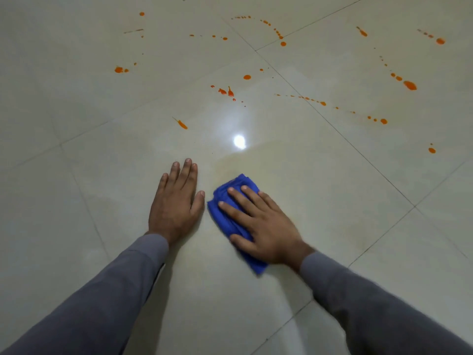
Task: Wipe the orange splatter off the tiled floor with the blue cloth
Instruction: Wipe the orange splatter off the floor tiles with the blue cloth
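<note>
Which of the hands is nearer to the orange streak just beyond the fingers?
The left hand. It lies flat on the floor, its fingertips just short of the orange streak. The right hand presses the blue cloth further right and nearer the person.

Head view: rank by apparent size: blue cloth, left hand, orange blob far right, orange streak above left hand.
1. left hand and blue cloth: unsure, cloth partly hidden under the right hand.
2. orange blob
3. orange streak, similar, both farther from camera.
</note>
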